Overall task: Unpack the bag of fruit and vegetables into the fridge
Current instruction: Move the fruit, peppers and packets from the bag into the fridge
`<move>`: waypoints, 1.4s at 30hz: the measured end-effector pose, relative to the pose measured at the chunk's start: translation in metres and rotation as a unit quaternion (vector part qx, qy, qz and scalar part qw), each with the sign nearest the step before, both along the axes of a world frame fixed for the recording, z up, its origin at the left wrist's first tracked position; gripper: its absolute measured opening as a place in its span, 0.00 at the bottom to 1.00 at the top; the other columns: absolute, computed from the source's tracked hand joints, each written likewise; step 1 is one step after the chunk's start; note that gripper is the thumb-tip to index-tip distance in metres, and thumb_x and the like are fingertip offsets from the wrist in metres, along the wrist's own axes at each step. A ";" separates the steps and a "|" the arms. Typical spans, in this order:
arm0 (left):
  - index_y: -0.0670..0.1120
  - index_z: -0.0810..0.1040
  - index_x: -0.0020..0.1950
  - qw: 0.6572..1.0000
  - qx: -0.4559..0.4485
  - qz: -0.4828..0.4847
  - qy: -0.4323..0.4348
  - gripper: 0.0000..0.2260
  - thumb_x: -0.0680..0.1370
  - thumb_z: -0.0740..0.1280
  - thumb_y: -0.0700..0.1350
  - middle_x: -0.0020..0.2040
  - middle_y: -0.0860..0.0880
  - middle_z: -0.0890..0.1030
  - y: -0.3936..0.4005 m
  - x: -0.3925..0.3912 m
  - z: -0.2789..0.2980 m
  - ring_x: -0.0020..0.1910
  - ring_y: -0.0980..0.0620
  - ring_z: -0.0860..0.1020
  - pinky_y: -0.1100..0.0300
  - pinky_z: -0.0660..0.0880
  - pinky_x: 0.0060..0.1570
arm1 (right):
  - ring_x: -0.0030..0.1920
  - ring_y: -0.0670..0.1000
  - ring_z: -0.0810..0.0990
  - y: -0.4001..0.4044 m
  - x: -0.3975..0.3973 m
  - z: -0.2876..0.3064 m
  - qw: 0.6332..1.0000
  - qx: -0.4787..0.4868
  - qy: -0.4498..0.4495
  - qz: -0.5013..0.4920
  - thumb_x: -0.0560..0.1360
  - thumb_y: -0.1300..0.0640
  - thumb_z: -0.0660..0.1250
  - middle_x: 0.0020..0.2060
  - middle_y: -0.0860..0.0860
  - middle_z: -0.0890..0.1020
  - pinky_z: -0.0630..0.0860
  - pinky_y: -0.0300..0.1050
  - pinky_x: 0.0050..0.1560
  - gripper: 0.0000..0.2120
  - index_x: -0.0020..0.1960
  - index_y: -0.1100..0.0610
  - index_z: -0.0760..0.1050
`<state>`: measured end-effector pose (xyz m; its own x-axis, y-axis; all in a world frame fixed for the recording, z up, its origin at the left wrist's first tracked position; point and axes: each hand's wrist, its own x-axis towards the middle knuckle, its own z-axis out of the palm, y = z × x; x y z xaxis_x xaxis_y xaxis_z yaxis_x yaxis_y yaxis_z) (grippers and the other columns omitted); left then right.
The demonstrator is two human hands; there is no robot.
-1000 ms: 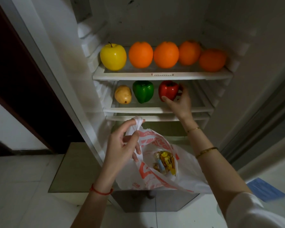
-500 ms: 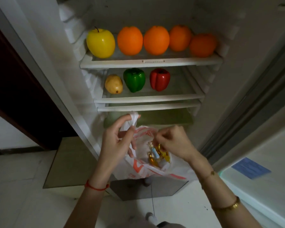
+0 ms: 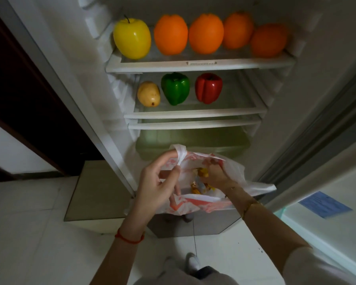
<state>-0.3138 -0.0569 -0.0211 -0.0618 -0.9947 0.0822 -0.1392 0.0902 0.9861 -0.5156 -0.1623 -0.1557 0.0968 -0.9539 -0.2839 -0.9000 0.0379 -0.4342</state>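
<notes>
Both hands at the bag [image 3: 195, 204]: left hand [image 3: 158, 182] outside, right hand [image 3: 215, 175] inside.

Dim room: pale tiled floor [image 3: 29, 233], dark wooden door [image 3: 19, 99] at left.

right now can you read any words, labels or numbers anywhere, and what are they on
Nothing here can be read.
Plastic bag: red and orange print, crumpled, too blurred to read.
Blue sheet at the right: lines of print, too small to read.
Top shelf front label: faint marks, too small to read.
Packets inside the bag: yellow wrappers, no text legible.
</notes>
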 end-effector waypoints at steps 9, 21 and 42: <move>0.48 0.77 0.62 1.000 -0.005 -0.004 0.005 0.14 0.80 0.63 0.34 0.33 0.53 0.79 -0.005 -0.002 -0.002 0.21 0.49 0.77 0.59 0.74 0.23 | 0.60 0.54 0.77 0.007 0.006 -0.027 0.994 0.057 0.071 -0.065 0.72 0.40 0.70 0.59 0.52 0.78 0.71 0.43 0.57 0.29 0.67 0.54 0.68; 0.49 0.77 0.63 1.000 0.004 -0.018 0.022 0.15 0.80 0.64 0.35 0.32 0.52 0.80 -0.012 0.000 0.000 0.25 0.41 0.78 0.58 0.75 0.22 | 0.62 0.56 0.75 0.018 0.029 -0.035 0.993 0.030 0.115 -0.010 0.76 0.48 0.67 0.65 0.56 0.73 0.75 0.46 0.59 0.29 0.72 0.58 0.62; 0.55 0.77 0.60 0.999 0.007 -0.041 0.034 0.16 0.80 0.63 0.35 0.26 0.48 0.77 -0.006 0.022 -0.001 0.22 0.50 0.74 0.60 0.73 0.20 | 0.53 0.52 0.80 0.035 0.043 -0.076 0.992 0.064 0.091 0.057 0.71 0.34 0.66 0.49 0.45 0.80 0.76 0.43 0.51 0.21 0.54 0.48 0.80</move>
<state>-0.2918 -0.0625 -0.0219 -0.1376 -0.9877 0.0749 -0.0653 0.0845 0.9943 -0.4721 -0.1275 -0.2321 0.1378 -0.8945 -0.4252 -0.9648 -0.0241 -0.2620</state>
